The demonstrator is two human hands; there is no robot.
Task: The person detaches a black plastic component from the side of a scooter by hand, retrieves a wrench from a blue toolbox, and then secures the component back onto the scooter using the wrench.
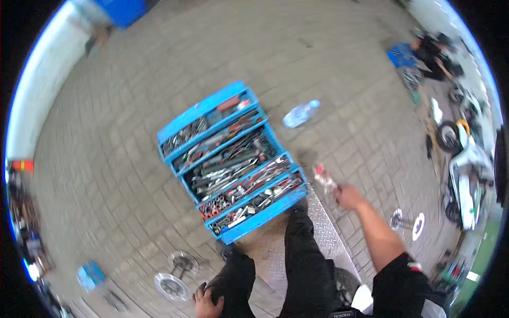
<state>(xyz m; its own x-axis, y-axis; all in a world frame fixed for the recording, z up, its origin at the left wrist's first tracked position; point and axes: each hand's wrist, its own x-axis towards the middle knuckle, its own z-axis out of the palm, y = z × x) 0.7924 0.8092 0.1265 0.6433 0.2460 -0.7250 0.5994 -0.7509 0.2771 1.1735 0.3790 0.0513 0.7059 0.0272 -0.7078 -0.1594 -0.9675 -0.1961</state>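
Note:
My right hand [347,197] is stretched out to the right of the toolbox. Its fingers are closed round a pale, partly see-through object [324,177] with a red end, too smeared by motion to name. My left hand [208,303] lies on my left knee with its fingers apart, holding nothing. In front of my feet stands a blue metal cantilever toolbox [254,229], its trays spread apart. Wrenches [222,175], sockets [212,208] and other hand tools fill the trays. A clear plastic bottle [301,114] lies on the paving beyond the toolbox, to the right.
A tread-plate metal sheet [328,222] lies under my legs. Spool-shaped metal hubs stand at the left [172,286] and right [417,227]. A blue box [91,275] is at the lower left. Far right, a person [435,55] crouches near a motorcycle [464,180].

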